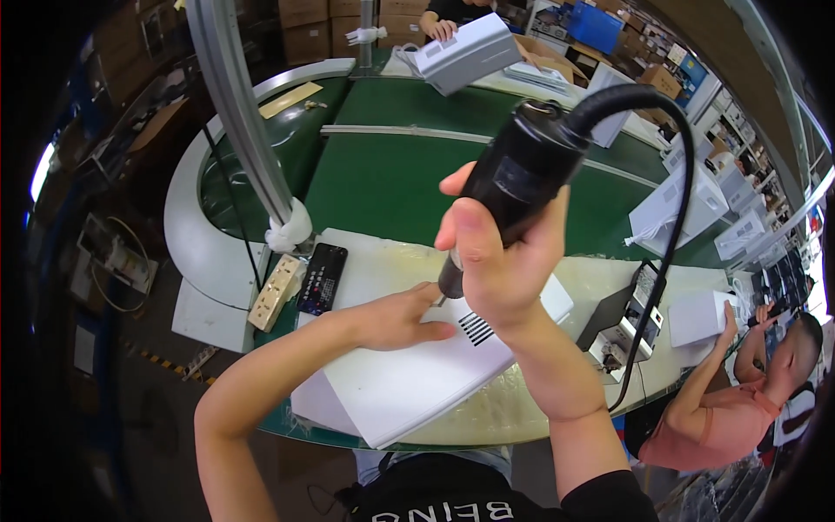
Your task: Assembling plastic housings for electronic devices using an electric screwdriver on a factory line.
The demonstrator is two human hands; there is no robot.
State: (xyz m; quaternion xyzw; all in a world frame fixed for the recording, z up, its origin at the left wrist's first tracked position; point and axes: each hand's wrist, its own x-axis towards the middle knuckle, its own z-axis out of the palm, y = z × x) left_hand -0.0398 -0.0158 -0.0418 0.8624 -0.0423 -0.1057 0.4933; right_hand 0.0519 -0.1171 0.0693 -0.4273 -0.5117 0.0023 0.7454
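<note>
My right hand point(504, 270) is wrapped round a black electric screwdriver point(524, 161), tilted with its bit pointing down. A white box-shaped housing point(391, 391) with a row of dark vent slots lies on the bench before me. My left hand point(396, 320) rests on its upper face, thumb spread from the fingers, close to the screwdriver's tip. The bit seems to meet the housing beside my left fingertips; whether a screw sits under it is too small to tell. A thick black cable point(687, 174) arches from the screwdriver's top down to the right.
Left of the housing are a black phone-like device point(323, 277) and a power strip point(277, 292), by a metal post point(239, 113). A small machine point(628, 317) stands to the right. Beyond runs a green conveyor point(383, 187). Co-workers handle white units point(467, 54) at the far side and right.
</note>
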